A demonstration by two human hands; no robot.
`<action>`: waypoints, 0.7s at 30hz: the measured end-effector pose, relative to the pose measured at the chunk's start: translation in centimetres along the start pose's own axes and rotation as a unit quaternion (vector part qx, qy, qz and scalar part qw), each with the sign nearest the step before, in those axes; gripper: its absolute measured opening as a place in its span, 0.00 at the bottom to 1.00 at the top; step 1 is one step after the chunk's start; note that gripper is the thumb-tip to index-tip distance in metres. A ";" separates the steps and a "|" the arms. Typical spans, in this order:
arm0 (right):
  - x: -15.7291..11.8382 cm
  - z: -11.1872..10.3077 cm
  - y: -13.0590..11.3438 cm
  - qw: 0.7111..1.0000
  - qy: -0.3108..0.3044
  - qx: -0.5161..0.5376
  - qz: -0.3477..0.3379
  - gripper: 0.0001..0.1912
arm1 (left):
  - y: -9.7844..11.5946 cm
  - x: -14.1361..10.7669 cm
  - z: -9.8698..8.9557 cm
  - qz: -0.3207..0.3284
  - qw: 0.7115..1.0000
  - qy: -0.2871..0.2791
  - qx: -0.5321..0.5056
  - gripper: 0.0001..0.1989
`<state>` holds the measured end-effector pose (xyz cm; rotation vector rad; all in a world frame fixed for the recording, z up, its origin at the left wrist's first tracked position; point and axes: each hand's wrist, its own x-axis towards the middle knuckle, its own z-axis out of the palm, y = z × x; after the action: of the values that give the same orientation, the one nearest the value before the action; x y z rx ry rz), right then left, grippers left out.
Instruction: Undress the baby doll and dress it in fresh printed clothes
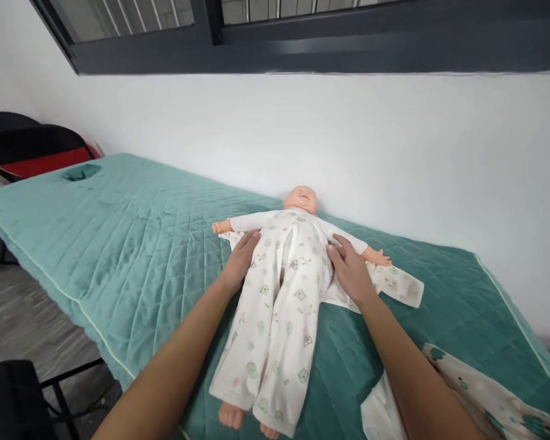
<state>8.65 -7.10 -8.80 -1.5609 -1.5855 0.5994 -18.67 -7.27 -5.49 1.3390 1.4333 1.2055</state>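
A baby doll (301, 200) lies on its back, head by the wall, arms spread to both sides. It has a white long-sleeved top, and printed baby trousers (293, 293) cover its body from the chest down to its bare feet. My left hand (242, 261) is at the trousers' left side, fingers and thumb closed on the cloth. On the other side my right hand (351, 269) pinches the trousers' edge between thumb and fingers. A matching printed garment (401, 286) is spread beneath the doll, one sleeve sticking out past its hand.
The doll lies on a green quilted bed cover (132, 244) with a face hole (82, 172) at its far left end. Another printed cloth (490, 397) lies near my right forearm. Black and red chairs (41, 150) stand beyond; a white wall (417, 153) borders the bed.
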 end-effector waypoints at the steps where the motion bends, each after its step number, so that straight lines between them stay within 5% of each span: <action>1: -0.1 0.3 -0.1 1.000 -0.003 0.002 0.005 0.30 | -0.4 -0.5 0.3 0.002 1.000 -0.013 -0.026 0.22; 7: -0.3 0.9 -1.1 0.996 -0.006 0.080 -0.031 0.27 | -0.2 -0.1 2.1 -0.007 0.996 -0.030 -0.083 0.22; 13: -0.3 0.9 -0.9 0.993 0.043 0.110 0.013 0.26 | -0.3 1.4 3.2 0.005 0.997 -0.020 -0.071 0.22; 17: -0.2 0.9 -0.9 0.993 0.033 0.106 0.026 0.26 | 0.7 3.9 3.9 0.068 0.998 0.011 -0.003 0.21; 21: -0.2 1.0 -0.8 0.993 0.032 0.109 0.016 0.26 | 2.6 7.0 4.7 0.140 0.987 -0.061 0.054 0.15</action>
<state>7.38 -7.14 -8.79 -1.4311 -1.3991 0.7075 -14.26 0.13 -3.68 1.7034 1.2702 1.2113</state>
